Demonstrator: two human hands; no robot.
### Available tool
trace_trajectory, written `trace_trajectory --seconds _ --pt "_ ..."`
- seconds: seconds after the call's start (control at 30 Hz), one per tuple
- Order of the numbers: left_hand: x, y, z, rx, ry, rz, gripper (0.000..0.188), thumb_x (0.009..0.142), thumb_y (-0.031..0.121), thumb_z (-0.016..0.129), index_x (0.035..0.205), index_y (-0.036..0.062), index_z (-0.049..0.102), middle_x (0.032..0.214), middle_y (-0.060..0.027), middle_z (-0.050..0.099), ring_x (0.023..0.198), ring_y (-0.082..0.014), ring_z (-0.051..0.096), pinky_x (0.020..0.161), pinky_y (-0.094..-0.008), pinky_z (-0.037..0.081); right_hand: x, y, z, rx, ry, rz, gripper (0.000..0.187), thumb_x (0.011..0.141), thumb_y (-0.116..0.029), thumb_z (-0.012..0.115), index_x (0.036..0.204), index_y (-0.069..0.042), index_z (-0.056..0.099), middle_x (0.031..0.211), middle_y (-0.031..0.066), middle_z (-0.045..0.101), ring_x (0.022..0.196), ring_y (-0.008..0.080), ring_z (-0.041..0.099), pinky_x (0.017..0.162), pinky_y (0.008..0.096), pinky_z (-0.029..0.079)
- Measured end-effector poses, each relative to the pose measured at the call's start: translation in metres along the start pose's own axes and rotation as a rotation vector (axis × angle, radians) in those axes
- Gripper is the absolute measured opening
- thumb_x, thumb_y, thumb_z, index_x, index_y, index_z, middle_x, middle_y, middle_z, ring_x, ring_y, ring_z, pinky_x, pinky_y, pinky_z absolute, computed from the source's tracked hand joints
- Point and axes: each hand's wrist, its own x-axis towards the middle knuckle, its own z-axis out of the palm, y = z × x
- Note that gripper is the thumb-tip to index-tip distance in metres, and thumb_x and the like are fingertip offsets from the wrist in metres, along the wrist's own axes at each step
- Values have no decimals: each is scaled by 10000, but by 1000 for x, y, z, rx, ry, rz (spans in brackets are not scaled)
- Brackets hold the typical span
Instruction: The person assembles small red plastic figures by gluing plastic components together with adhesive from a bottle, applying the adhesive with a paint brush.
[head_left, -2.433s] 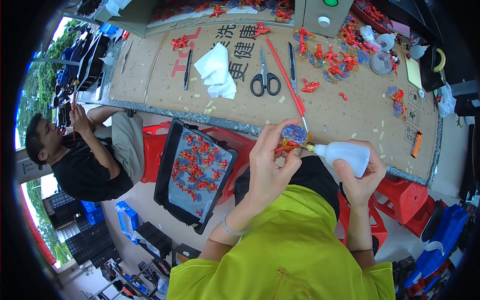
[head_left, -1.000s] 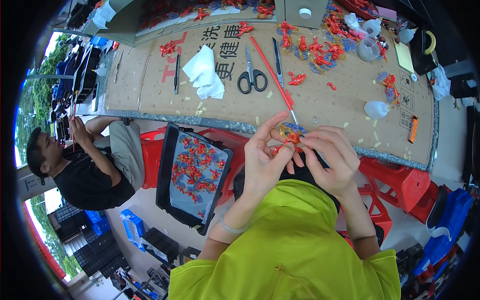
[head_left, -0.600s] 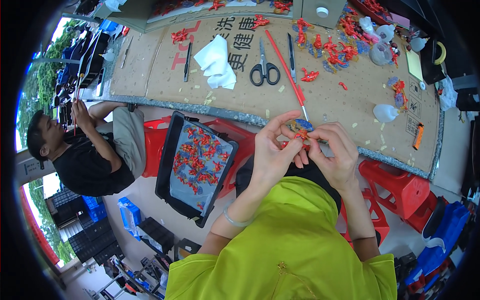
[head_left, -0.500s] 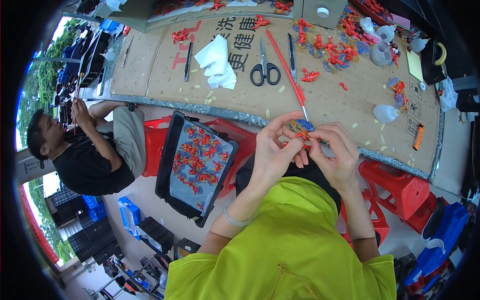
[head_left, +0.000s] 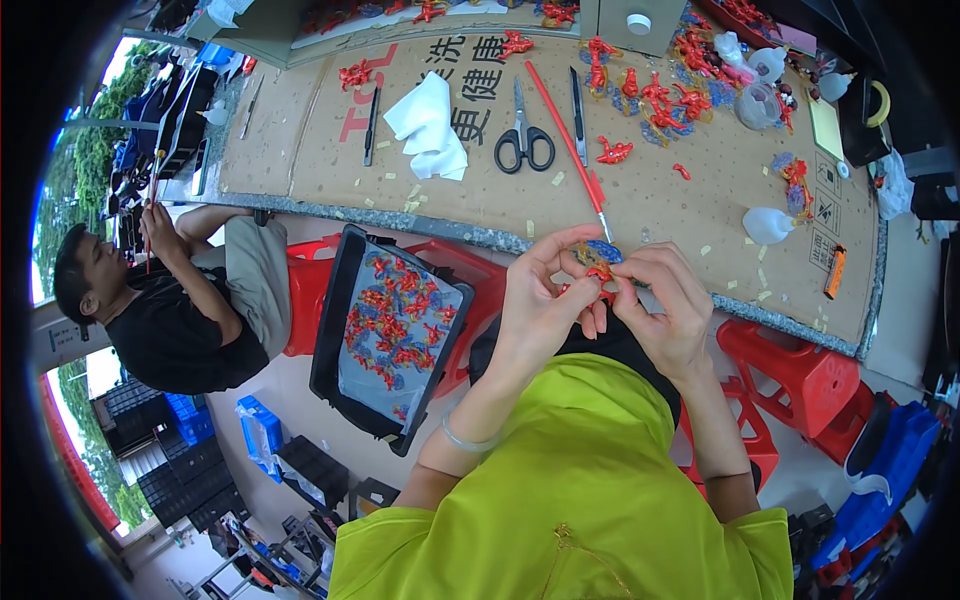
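Between my two hands, just off the front edge of the table, is a small figurine [head_left: 600,270] in red with blue and amber see-through parts. My left hand [head_left: 548,300] pinches it from the left, thumb and fingers closed on it. From the right, the thumb and fingertips of my right hand [head_left: 665,300] close on the same piece. Fingers cover much of its lower part. Just beyond the hands lies a red-handled paintbrush [head_left: 566,138], its tip toward them.
Scissors [head_left: 523,135], a craft knife [head_left: 579,115], a white cloth [head_left: 428,125] and a white bottle [head_left: 768,225] lie on the cardboard-covered table [head_left: 330,160]. More figurines [head_left: 665,105] cluster at the far right. A black tray [head_left: 400,325] of figurines stands at my left; beyond sits another person [head_left: 190,290].
The figurine has tilted slightly between my fingers, showing more of its blue and amber part. Both hands stay nearly in place, and the table has shifted a little in view.
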Motion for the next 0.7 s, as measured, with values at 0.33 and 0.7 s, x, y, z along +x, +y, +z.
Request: trace_trajectory --seconds 0.33,0.7 --pt "-2 13 8 -5 9 -28 435 768 -71 493 1202 -84 503 753 -75 608 478 -121 550 395 -199 400 8 -1 -9 -30 -29 -175 299 578 123 673 860 50 605 842 139 578 745 304 589 612 346 501" --pt "-4 14 0 2 -19 -109 442 765 -87 477 1206 -86 497 767 -98 631 478 -110 532 393 -190 381 2 0 -9 -4 -80 -198 304 581 126 669 870 70 595 850 155 580 756 328 588 637 360 508"
